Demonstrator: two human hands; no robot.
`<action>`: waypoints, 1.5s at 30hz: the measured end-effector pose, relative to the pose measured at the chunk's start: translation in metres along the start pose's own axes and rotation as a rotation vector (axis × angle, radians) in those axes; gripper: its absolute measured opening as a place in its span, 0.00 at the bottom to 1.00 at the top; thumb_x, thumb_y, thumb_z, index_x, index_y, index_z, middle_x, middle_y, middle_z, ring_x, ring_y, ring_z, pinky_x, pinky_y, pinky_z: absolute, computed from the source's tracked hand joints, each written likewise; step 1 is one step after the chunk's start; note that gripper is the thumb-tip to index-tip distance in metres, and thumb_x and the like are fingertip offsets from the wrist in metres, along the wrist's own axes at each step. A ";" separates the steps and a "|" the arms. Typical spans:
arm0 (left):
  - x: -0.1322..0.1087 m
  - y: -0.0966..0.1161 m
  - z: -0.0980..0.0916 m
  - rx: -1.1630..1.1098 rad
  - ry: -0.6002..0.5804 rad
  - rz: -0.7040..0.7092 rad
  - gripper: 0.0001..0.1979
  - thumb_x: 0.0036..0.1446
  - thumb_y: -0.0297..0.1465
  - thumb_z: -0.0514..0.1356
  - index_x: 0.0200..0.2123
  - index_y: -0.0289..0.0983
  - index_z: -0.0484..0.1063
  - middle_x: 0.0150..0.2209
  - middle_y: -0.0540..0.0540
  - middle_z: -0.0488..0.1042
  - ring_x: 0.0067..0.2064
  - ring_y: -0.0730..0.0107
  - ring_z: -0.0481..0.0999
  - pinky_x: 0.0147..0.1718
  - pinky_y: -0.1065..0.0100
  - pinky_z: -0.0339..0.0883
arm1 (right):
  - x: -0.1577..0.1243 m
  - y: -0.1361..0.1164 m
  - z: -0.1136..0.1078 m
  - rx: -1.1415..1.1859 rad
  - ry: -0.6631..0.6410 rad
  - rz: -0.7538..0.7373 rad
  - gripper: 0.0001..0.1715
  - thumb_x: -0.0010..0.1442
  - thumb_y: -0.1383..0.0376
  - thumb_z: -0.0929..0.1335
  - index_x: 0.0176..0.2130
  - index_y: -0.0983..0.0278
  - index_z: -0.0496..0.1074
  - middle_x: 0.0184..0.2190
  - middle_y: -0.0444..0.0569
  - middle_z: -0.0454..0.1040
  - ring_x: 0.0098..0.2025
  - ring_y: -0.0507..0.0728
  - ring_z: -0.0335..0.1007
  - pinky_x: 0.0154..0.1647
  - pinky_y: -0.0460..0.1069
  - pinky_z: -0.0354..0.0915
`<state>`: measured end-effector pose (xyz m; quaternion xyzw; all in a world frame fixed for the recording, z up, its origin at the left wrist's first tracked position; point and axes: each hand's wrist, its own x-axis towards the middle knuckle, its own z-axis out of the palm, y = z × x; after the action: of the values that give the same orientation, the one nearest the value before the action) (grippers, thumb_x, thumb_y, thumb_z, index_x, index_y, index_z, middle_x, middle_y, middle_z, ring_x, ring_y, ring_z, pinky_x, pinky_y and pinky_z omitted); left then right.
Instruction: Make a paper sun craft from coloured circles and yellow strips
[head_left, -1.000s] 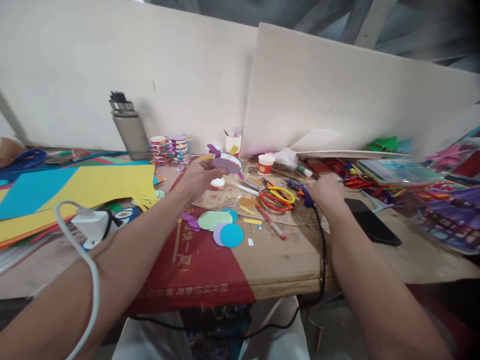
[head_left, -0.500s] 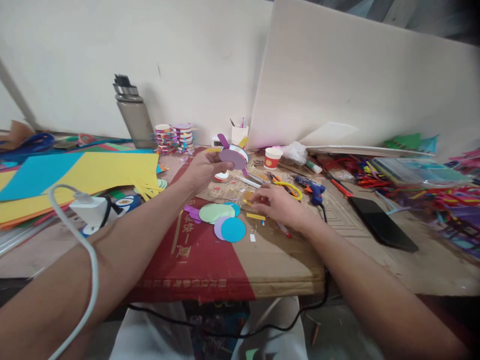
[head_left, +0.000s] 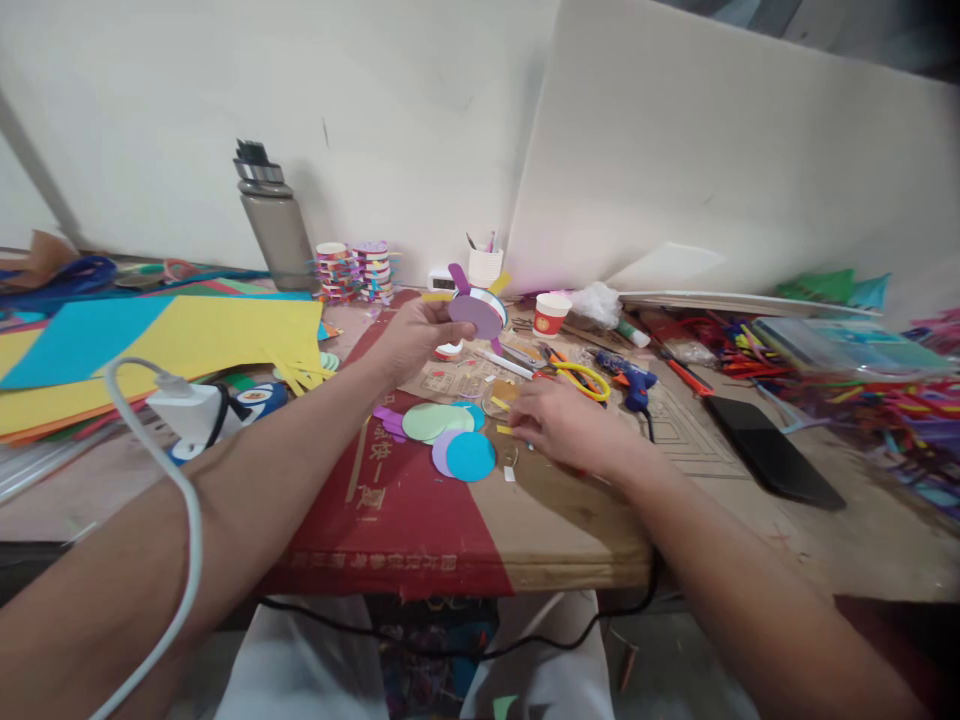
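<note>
My left hand (head_left: 420,335) is closed on a round paper piece (head_left: 474,316), holding it above the cardboard. Its face is a purple disc with a white and blue edge, and purple and yellow tabs stick out around it. Low over the cardboard, my right hand (head_left: 559,415) has its fingers bent together on the right end of a short yellow paper strip (head_left: 504,430); the fingertips are partly hidden. Left of that hand lie loose paper discs: blue (head_left: 474,457), lilac (head_left: 443,452) and light green (head_left: 431,423). Purple paper tabs (head_left: 390,421) lie beside them.
A glue gun (head_left: 634,382), yellow-handled scissors (head_left: 589,380), a paper cup (head_left: 551,315) and a phone (head_left: 772,450) are to the right. Coloured sheets (head_left: 247,335), a charger (head_left: 184,412) and a bottle (head_left: 276,225) are left. Two decorated stacks (head_left: 373,272) stand behind.
My right hand has moved slightly down and its fingers now cover the right end of the lower yellow strip. My left hand still holds the purple paper piece; the view has shifted slightly.
</note>
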<state>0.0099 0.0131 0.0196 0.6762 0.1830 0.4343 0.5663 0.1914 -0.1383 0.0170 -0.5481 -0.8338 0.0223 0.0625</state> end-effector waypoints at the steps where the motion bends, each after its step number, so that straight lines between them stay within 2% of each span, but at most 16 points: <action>1: 0.000 -0.001 0.000 0.004 0.000 0.000 0.14 0.42 0.32 0.71 0.34 0.33 0.79 0.36 0.42 0.79 0.35 0.69 0.75 0.35 0.67 0.66 | -0.001 -0.003 0.000 -0.054 -0.001 -0.004 0.08 0.62 0.66 0.66 0.35 0.66 0.74 0.37 0.53 0.75 0.41 0.57 0.68 0.44 0.51 0.57; 5: -0.001 0.000 0.000 0.008 0.004 -0.006 0.14 0.41 0.32 0.71 0.33 0.33 0.79 0.34 0.43 0.79 0.34 0.69 0.75 0.35 0.67 0.66 | -0.002 -0.013 0.001 -0.163 0.024 -0.010 0.08 0.62 0.69 0.63 0.36 0.67 0.72 0.38 0.55 0.73 0.43 0.58 0.67 0.46 0.52 0.57; 10: -0.002 0.002 0.002 -0.045 0.012 -0.012 0.15 0.39 0.33 0.72 0.33 0.34 0.78 0.34 0.43 0.79 0.35 0.68 0.76 0.34 0.68 0.66 | -0.004 -0.009 0.001 0.009 0.084 -0.033 0.05 0.61 0.70 0.65 0.38 0.65 0.70 0.39 0.51 0.73 0.41 0.55 0.67 0.41 0.48 0.59; 15: 0.000 -0.002 0.000 -0.043 0.004 -0.014 0.14 0.40 0.32 0.72 0.33 0.34 0.79 0.34 0.44 0.79 0.34 0.69 0.75 0.33 0.69 0.66 | -0.005 -0.012 -0.004 -0.086 -0.024 -0.007 0.11 0.65 0.64 0.63 0.35 0.67 0.73 0.37 0.54 0.74 0.41 0.57 0.68 0.43 0.50 0.60; 21: 0.000 -0.004 -0.001 -0.025 0.004 -0.021 0.15 0.40 0.34 0.72 0.33 0.34 0.79 0.34 0.43 0.79 0.34 0.69 0.75 0.34 0.68 0.66 | -0.001 -0.028 -0.001 -0.282 -0.038 0.002 0.12 0.65 0.69 0.61 0.38 0.68 0.74 0.39 0.57 0.74 0.45 0.62 0.68 0.46 0.54 0.60; 26: 0.000 -0.002 -0.001 -0.019 0.017 -0.013 0.15 0.39 0.34 0.73 0.33 0.35 0.79 0.34 0.44 0.79 0.34 0.69 0.75 0.33 0.69 0.66 | -0.003 -0.021 -0.002 -0.185 -0.021 0.025 0.10 0.64 0.68 0.63 0.37 0.67 0.74 0.39 0.56 0.74 0.42 0.59 0.69 0.42 0.50 0.61; 30: 0.001 -0.004 -0.001 -0.058 0.021 -0.015 0.15 0.39 0.33 0.72 0.33 0.34 0.78 0.34 0.44 0.79 0.34 0.69 0.75 0.34 0.68 0.67 | -0.007 -0.015 -0.007 -0.090 -0.054 0.063 0.09 0.63 0.66 0.65 0.34 0.66 0.73 0.38 0.54 0.75 0.40 0.56 0.70 0.40 0.48 0.61; 38: 0.002 -0.011 -0.004 -0.064 0.004 -0.016 0.14 0.41 0.32 0.72 0.33 0.35 0.78 0.34 0.44 0.79 0.36 0.68 0.76 0.37 0.67 0.68 | -0.002 -0.024 0.001 -0.249 -0.054 0.014 0.12 0.63 0.72 0.61 0.34 0.68 0.74 0.37 0.58 0.75 0.40 0.61 0.70 0.43 0.53 0.62; 40: 0.002 -0.011 -0.005 -0.059 0.004 -0.014 0.14 0.41 0.33 0.72 0.34 0.36 0.79 0.34 0.44 0.79 0.36 0.68 0.76 0.36 0.67 0.68 | 0.000 -0.023 0.003 -0.202 -0.014 0.037 0.11 0.61 0.72 0.62 0.33 0.68 0.73 0.36 0.58 0.75 0.40 0.60 0.70 0.42 0.53 0.62; 42: 0.002 -0.011 -0.005 -0.062 0.010 -0.011 0.14 0.41 0.33 0.72 0.34 0.36 0.79 0.34 0.44 0.79 0.36 0.68 0.76 0.35 0.68 0.68 | 0.001 -0.018 0.003 -0.064 0.079 0.086 0.09 0.58 0.73 0.63 0.31 0.67 0.72 0.34 0.55 0.75 0.39 0.58 0.70 0.40 0.51 0.63; 45: 0.002 -0.009 -0.004 -0.077 0.012 -0.019 0.15 0.40 0.33 0.72 0.34 0.35 0.79 0.35 0.44 0.79 0.35 0.69 0.76 0.34 0.68 0.67 | 0.003 -0.008 0.002 0.380 0.230 0.214 0.05 0.55 0.72 0.65 0.29 0.64 0.70 0.30 0.49 0.74 0.34 0.54 0.69 0.36 0.48 0.64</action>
<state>0.0104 0.0197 0.0117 0.6496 0.1760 0.4398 0.5946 0.1827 -0.1390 0.0163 -0.6105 -0.7393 0.1224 0.2562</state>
